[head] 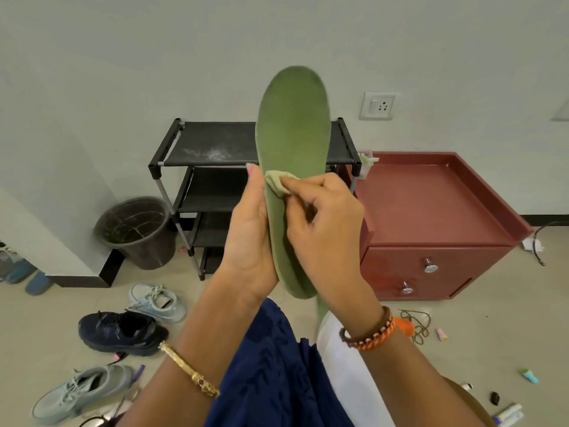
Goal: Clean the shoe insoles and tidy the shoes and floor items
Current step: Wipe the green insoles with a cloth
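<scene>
A green insole stands upright in front of me, toe end up. My left hand grips its lower half from the left side. My right hand pinches a small pale cloth and presses it against the insole's middle. A second green insole edge shows just below my hands. On the floor at the left lie a light blue sneaker, a dark navy sneaker and a grey-green sneaker.
A black shoe rack stands against the wall, with a dark bin to its left and a red cabinet to its right. Blue slippers lie far left. Laces, small tubes and bottles litter the floor at the right.
</scene>
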